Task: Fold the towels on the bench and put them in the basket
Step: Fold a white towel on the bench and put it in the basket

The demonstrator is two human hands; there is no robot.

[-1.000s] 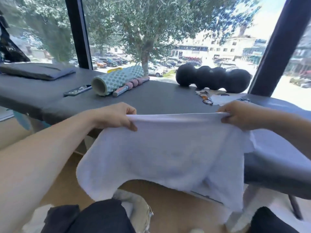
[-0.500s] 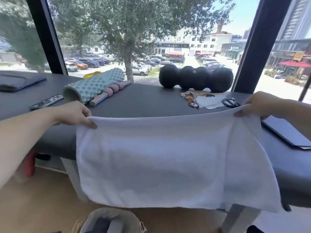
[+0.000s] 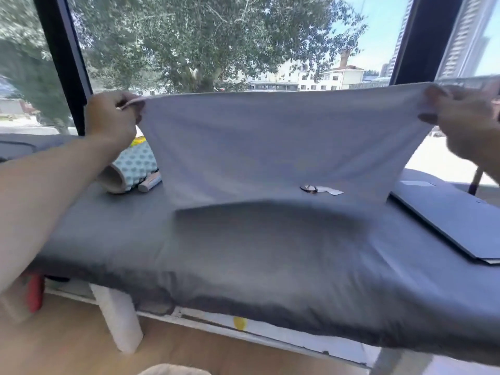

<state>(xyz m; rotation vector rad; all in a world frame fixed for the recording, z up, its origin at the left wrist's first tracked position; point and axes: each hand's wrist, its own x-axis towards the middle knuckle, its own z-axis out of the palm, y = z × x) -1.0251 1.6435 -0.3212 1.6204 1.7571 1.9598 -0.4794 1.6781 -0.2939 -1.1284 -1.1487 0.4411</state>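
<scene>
The towel (image 3: 270,147) hides most of the foam roller (image 3: 132,169) at middle left and whatever's behind it on the desk (image 3: 243,266). The right hand (image 3: 470,123) is blurry and cut off at the right edge. The basket (image 3: 170,370) barely peeks in at the bottom.

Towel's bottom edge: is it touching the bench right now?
Cannot tell. In the head view the towel, pinched at its top corners by the left hand and right hand, hangs with its blurred lower edge meeting the bench surface line; no clear gap shows.
</scene>
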